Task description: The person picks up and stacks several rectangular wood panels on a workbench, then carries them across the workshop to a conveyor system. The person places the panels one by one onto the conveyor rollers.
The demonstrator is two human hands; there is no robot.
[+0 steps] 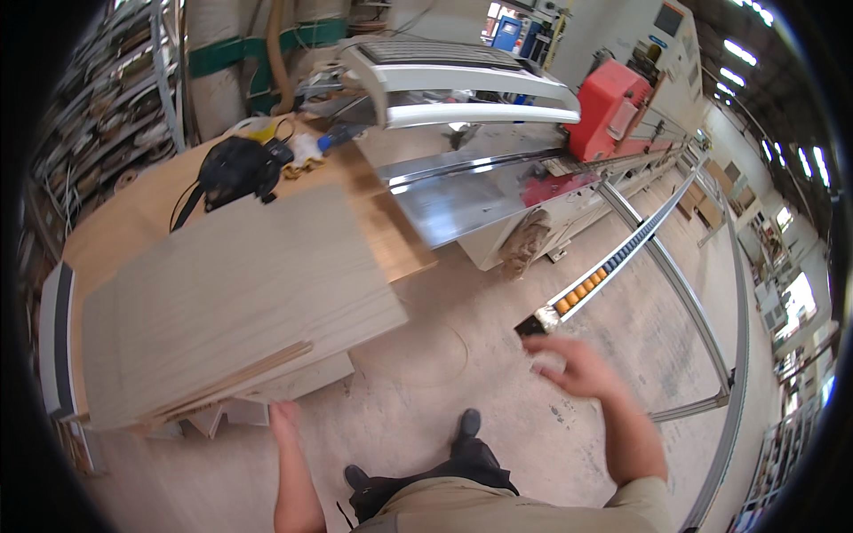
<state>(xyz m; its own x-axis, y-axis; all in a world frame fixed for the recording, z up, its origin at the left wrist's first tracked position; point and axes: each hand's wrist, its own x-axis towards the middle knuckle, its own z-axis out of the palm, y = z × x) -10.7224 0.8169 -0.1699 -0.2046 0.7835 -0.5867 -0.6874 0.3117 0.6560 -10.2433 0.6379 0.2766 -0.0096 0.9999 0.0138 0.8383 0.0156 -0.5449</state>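
Observation:
My left hand (284,417) is low beside the front edge of the board stack. Its fingers are too small and blurred to make out, so I cannot tell whether it grips a board. A large pale wood-grain board (240,275) lies on the table in front of it, with several thin wood strips (240,373) along its near edge. My right hand (577,366) is raised over the floor, thumb and fingers apart, holding nothing. Nearest to it is the end of a roller rail (582,293) with orange and black rollers; I cannot tell whether the fingertips touch it.
A wooden table (133,218) bears a black bag (235,171). Beyond it stands a woodworking machine with a metal bed (462,204) and red housing (609,107). A metal frame (693,293) blocks the right side. Loaded shelves (107,115) stand at far left.

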